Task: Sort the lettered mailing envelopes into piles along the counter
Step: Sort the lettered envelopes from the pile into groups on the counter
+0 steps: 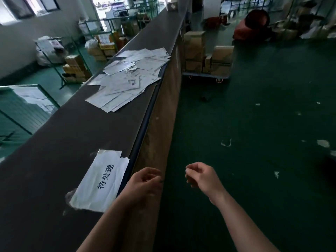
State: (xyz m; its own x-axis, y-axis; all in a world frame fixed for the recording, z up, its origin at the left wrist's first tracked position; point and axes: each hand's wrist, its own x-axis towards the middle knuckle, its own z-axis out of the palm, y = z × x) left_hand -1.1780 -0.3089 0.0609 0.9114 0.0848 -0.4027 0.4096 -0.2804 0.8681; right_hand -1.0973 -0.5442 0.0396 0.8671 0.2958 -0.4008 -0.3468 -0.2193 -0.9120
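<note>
Along the dark tabletop, which ran away from the person toward the far end of the room, a loose heap of white mailing envelopes lay spread and overlapping, reaching to the tabletop's near edge. Well apart from that heap, close to the person, a white paper sign printed with 待处理 lay flat on the tabletop, its corners fixed with clear tape. The left hand hung just beside the sign, over the tabletop's blue edge, with its fingers loosely curled and nothing in them. The right hand was held out over the green floor, clear of the tabletop, its fingers likewise loosely curled; it seemed to hold nothing, though the fingertips were blurred. Scraps of paper lay scattered on the floor. Farther off, a flat cart carried stacked cardboard boxes beside the tabletop's outer wall.
</note>
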